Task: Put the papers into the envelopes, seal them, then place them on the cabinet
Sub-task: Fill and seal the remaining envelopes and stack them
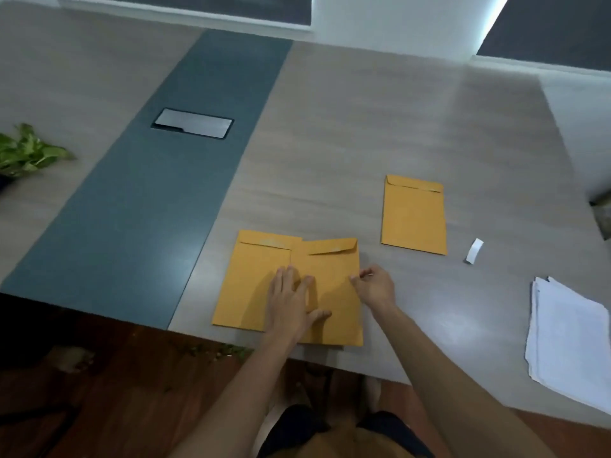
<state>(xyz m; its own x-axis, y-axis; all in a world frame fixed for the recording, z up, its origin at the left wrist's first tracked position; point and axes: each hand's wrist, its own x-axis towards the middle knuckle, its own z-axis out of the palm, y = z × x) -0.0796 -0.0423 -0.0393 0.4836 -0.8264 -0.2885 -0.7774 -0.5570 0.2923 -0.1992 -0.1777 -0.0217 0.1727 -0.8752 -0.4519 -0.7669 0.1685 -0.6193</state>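
Two hands (330,294) on overlapping envelopes (334,292)

Grey table (363,127): three envelopes (413,216), paper stack (568,335), white strip (474,251), plant (26,153)

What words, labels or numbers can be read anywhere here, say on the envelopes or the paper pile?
None can be read.
The three envelopes show plain orange faces.
The paper stack looks blank white; any fine print is too blurred.
The small white strip shows no marking.
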